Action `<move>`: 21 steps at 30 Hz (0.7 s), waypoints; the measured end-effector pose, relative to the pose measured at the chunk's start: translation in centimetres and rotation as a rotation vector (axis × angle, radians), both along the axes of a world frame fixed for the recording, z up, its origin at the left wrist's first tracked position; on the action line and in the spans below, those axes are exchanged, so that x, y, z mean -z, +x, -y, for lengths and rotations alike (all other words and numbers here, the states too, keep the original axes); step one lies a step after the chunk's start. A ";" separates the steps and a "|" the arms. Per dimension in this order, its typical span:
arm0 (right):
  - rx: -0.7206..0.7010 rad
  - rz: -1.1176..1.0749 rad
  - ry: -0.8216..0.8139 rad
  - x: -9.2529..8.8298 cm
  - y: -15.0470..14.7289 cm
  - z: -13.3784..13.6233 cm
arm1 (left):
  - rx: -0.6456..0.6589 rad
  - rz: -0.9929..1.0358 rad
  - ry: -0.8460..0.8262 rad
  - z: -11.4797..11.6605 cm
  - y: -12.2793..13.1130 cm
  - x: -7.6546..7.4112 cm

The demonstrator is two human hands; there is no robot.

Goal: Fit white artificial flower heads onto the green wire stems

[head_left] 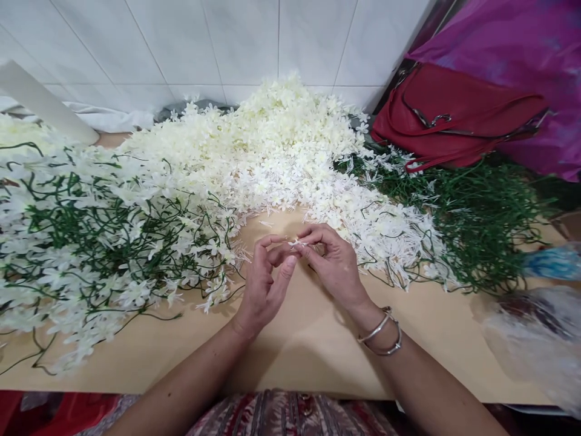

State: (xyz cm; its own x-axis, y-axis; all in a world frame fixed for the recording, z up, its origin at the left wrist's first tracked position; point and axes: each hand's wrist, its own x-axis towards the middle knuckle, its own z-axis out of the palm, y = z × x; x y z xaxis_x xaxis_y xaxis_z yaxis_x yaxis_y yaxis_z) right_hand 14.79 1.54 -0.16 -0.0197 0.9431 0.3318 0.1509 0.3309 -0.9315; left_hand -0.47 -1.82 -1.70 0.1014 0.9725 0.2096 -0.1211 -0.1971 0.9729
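1. Right hand [334,264] was mostly curled, with a tiny white flower piece [296,243] pinched between thumb and fingers.
2. Left hand [267,283] was half curled, fingertips right at it; a firm grip couldn't be made out.
3. Piece was pointed roughly sideways, long axis left-to-right.
4. It was held between both hands' fingertips, above the tan tabletop [318,363].
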 end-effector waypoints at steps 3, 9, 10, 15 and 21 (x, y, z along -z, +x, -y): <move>0.035 -0.077 -0.083 0.5 0.0 -0.1 | -0.069 0.035 -0.005 -0.2 0.1 -0.6; 0.164 0.039 -0.086 0.8 1.3 -1.0 | -0.236 -0.134 0.052 -3.1 -0.4 -2.5; 0.176 0.057 -0.074 0.8 1.5 -1.0 | -0.249 -0.220 0.091 -4.2 -0.5 -2.7; 0.186 0.077 -0.063 0.8 1.9 -1.3 | -0.354 -0.796 0.373 -10.2 -0.5 -2.5; 0.339 0.012 0.024 0.4 2.6 -1.8 | -0.369 -1.188 0.355 -13.1 -1.0 -2.2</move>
State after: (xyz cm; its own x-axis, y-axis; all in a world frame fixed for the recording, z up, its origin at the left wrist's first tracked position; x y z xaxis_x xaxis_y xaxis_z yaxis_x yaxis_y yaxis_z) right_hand 17.34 3.34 -0.51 0.2897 0.8886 0.3557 0.2674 0.2817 -0.9215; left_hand -1.51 11.29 0.50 0.1417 0.8929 0.4274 0.8927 -0.3019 0.3346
